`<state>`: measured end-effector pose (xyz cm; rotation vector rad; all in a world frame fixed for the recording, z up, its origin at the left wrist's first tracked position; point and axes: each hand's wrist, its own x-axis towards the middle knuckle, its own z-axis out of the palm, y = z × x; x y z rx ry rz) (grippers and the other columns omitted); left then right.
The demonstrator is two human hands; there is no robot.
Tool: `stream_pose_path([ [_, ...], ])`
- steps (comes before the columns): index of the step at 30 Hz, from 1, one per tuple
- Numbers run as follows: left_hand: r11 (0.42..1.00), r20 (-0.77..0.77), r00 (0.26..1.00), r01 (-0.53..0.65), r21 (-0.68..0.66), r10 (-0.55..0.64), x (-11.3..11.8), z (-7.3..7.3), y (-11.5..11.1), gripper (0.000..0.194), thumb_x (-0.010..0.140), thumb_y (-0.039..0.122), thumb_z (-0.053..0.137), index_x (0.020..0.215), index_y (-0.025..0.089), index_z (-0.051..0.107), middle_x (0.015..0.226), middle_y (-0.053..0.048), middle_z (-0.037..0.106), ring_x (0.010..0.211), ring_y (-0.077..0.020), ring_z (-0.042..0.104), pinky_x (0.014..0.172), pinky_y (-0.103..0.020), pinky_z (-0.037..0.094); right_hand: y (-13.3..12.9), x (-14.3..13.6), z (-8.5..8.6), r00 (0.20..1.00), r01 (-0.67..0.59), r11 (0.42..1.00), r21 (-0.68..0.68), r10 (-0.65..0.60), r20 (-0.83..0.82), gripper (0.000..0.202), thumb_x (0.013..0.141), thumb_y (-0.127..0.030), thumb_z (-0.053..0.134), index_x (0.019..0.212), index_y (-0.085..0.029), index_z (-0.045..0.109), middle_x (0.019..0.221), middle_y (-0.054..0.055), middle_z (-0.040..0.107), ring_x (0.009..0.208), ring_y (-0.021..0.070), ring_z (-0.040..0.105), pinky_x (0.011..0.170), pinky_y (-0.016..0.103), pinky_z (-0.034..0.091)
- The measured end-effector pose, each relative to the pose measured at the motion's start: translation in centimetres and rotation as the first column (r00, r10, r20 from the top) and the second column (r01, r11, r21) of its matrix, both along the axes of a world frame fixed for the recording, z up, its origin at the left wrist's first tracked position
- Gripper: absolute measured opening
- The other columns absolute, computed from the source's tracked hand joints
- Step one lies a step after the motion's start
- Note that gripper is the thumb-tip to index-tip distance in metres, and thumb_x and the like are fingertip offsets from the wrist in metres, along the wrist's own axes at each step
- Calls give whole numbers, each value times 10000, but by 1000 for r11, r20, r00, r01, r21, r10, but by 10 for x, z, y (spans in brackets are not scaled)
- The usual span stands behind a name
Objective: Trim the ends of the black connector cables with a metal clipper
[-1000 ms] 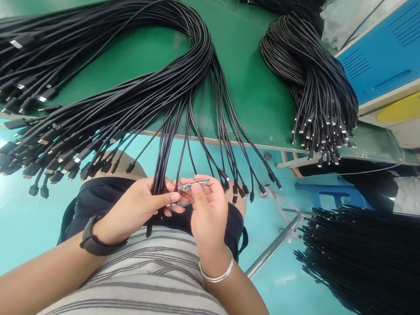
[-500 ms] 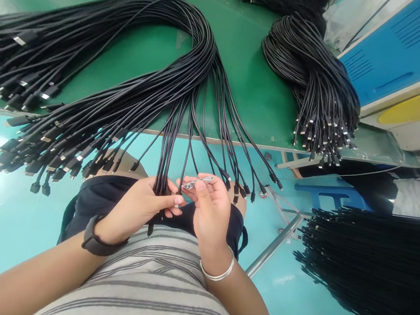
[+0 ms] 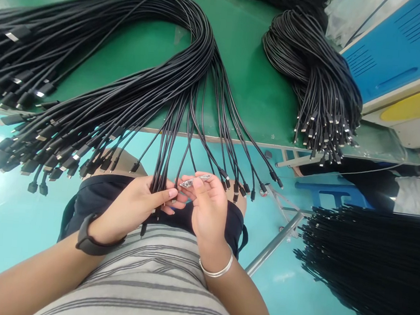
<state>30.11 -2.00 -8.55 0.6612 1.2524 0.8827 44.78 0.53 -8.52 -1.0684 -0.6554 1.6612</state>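
Note:
Several black cables [image 3: 163, 158] hang over the table edge into my left hand [image 3: 148, 199], whose fingers wrap round them above my lap. Their ends stick out below that hand. My right hand [image 3: 208, 198] pinches a small shiny metal tool [image 3: 194, 179] between thumb and fingers, its tip pointing left. One more cable [image 3: 181, 165] comes down between the two hands, its plug close to the fingertips of both. Other loose cable ends [image 3: 237, 179] dangle just right of my right hand.
On the green table [image 3: 237, 43] lies a big curved cable bundle [image 3: 128, 80], plugs overhanging at the left. A second bundle [image 3: 304, 63] is at the right. Lower right are a dark cable mass [image 3: 369, 257], a metal rail [image 3: 274, 245] and a blue stool [image 3: 331, 193]. Part of a person shows at the right edge.
Both hands have shifted slightly left, my left hand with its cables a little more. The thumb of my left hand has moved left, away from the single cable's plug.

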Motion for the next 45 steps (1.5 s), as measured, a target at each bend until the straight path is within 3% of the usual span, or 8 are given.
stream_pose_path([
  [20,1000,66,998,-3,0,3,-4,-4,-2,217,853,372,756,887,160,728,893,-89,792,792,-216,752,684,-266,621,1,-3,-3,999,-17,1000,9,16,43,148,843,-283,743,919,-204,643,851,11,788,814,146,755,782,278,618],
  [26,1000,120,992,27,-2,-26,-4,-4,0,235,850,399,756,896,172,718,909,-91,795,818,-223,757,671,-254,610,4,-1,-3,1000,3,1000,-30,-4,-29,199,835,-334,752,915,-199,629,833,22,790,774,162,760,757,294,618],
  [29,998,103,994,44,-33,-41,-4,-4,3,257,814,394,789,885,160,713,878,-94,793,719,-195,745,584,-217,575,7,1,-1,995,-69,998,14,70,-76,204,829,-315,758,939,-199,631,878,31,788,769,143,737,759,281,598],
  [32,996,120,990,85,-37,-80,-7,-4,3,316,822,403,778,995,144,722,931,-122,791,662,-181,727,543,-217,552,10,4,0,990,-117,991,67,122,-72,156,851,-277,735,949,-203,638,899,18,780,769,127,722,778,274,582],
  [38,990,245,969,65,-126,-33,-13,-1,-1,413,827,330,764,1192,168,658,1127,-144,754,871,-250,751,666,-269,586,12,10,2,998,-56,984,169,54,19,106,887,-253,705,968,-218,646,901,4,783,926,148,733,914,305,541],
  [45,993,112,989,105,-58,-98,-9,-9,-1,277,865,385,738,1007,165,645,1102,-111,732,914,-248,736,757,-316,597,3,5,17,967,-102,964,244,154,-203,186,856,-331,744,984,-249,637,928,-1,775,1062,242,736,923,434,591],
])
